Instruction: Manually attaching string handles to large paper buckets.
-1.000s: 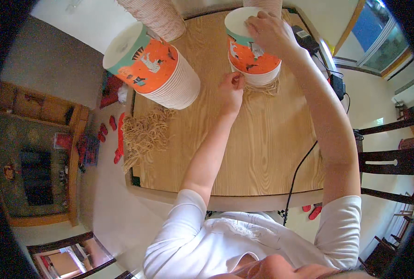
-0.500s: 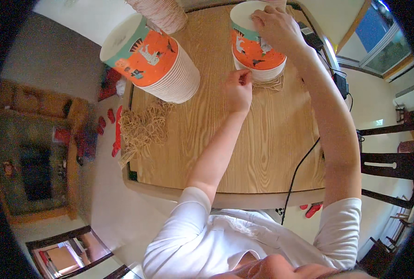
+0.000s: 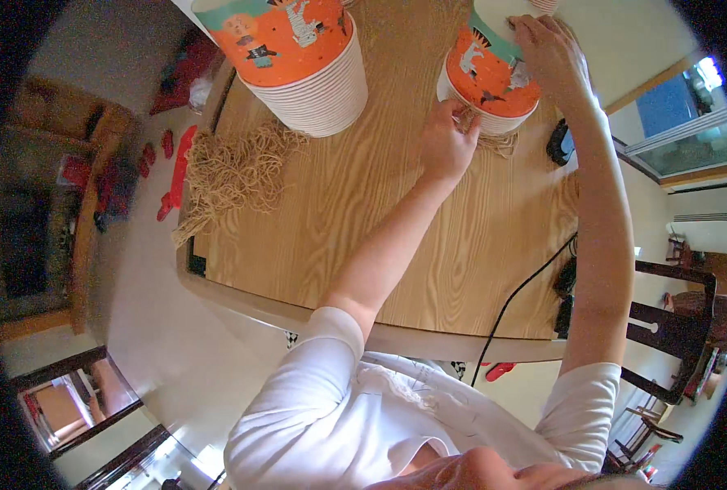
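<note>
An orange and green printed paper bucket [image 3: 487, 75] stands upside down on a short stack of white rims, toward the far right of the table. At its near left rim, my left hand [image 3: 451, 140] is closed in a pinch; whatever lies between the fingertips is too small to make out. My right hand [image 3: 549, 61] rests on the upper right of that bucket, its fingers extended over the pale base. Some brown twine [image 3: 500, 145] lies beneath the bucket's near edge. Farther left is a taller stack of matching upside-down paper buckets [image 3: 318, 94].
A loose heap of brown twine [image 3: 237, 175] spreads near the left edge of the wooden table [image 3: 363, 245]. A black cable [image 3: 514, 298] runs over the table's right front edge. Dark chairs [image 3: 665, 327] stand to the right, and red footwear [image 3: 500, 371] lies on the floor.
The view has shifted, with the tall stack now cut off at the top. My left fingers have turned inward at the bucket's rim. My right hand stays on the bucket.
</note>
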`<action>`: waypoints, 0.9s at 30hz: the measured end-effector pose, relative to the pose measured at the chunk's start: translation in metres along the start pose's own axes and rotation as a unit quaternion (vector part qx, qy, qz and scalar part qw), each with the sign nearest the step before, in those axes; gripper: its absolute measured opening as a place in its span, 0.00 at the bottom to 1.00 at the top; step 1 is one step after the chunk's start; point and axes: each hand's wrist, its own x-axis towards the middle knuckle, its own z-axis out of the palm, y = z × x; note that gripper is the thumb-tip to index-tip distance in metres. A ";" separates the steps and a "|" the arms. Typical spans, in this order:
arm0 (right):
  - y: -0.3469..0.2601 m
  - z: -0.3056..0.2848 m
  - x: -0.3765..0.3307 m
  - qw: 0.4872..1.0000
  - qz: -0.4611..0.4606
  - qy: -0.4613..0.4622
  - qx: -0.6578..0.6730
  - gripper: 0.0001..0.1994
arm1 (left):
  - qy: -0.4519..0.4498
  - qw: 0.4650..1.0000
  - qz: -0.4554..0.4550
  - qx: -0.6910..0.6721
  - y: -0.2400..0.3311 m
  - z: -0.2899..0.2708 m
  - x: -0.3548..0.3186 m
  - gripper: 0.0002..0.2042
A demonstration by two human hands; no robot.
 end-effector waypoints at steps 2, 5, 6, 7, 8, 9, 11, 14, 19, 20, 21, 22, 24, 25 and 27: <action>0.005 0.001 0.000 0.999 -0.041 -0.001 -0.014 0.14 | -0.015 1.000 -0.028 -0.001 0.000 0.001 -0.002 0.15; 0.005 0.003 0.002 1.000 -0.013 -0.001 0.024 0.15 | 0.021 0.998 -0.016 -0.059 -0.005 0.004 -0.001 0.12; 0.003 0.004 0.002 1.000 -0.014 -0.001 0.024 0.15 | 0.021 0.998 -0.017 -0.059 -0.007 0.005 -0.001 0.12; 0.002 0.005 0.001 0.999 -0.001 0.008 0.033 0.15 | 0.031 0.998 -0.011 -0.048 -0.009 0.004 0.000 0.10; 0.003 0.005 -0.001 0.999 0.014 0.018 0.040 0.15 | 0.039 0.998 -0.004 -0.040 -0.008 0.004 0.000 0.09; 0.005 0.004 -0.003 0.999 0.015 0.018 0.039 0.15 | 0.038 0.998 -0.004 -0.040 -0.008 0.004 0.000 0.09; 0.007 0.003 -0.002 0.999 0.004 0.012 0.043 0.15 | 0.053 0.998 0.019 -0.041 -0.007 0.005 0.002 0.07; 0.005 0.002 0.000 0.999 -0.001 0.002 0.033 0.15 | 0.050 0.998 0.024 -0.004 -0.010 0.005 0.005 0.07; 0.013 0.009 -0.003 0.999 -0.030 0.028 0.016 0.14 | 0.020 0.993 -0.080 -0.088 -0.013 0.005 0.006 0.06; 0.014 0.011 -0.002 0.999 -0.031 0.020 -0.001 0.14 | 0.007 0.987 -0.114 -0.114 -0.015 0.005 0.006 0.06; 0.019 0.013 -0.001 0.999 -0.030 0.021 -0.002 0.14 | 0.006 0.987 -0.113 -0.115 -0.016 0.004 0.007 0.06; 0.025 0.015 0.000 0.994 -0.091 0.026 -0.054 0.14 | -0.007 0.986 -0.111 -0.121 -0.018 0.004 0.007 0.07; 0.017 0.011 0.004 0.982 -0.153 0.033 -0.102 0.14 | -0.018 0.986 -0.109 -0.123 -0.019 -0.002 0.009 0.07; 0.012 0.009 0.003 0.995 -0.081 0.011 -0.049 0.14 | -0.015 0.986 -0.105 -0.127 -0.020 -0.004 0.009 0.07; 0.007 0.006 0.001 1.000 -0.006 -0.013 0.002 0.14 | -0.015 0.986 -0.101 -0.134 -0.012 -0.009 0.009 0.07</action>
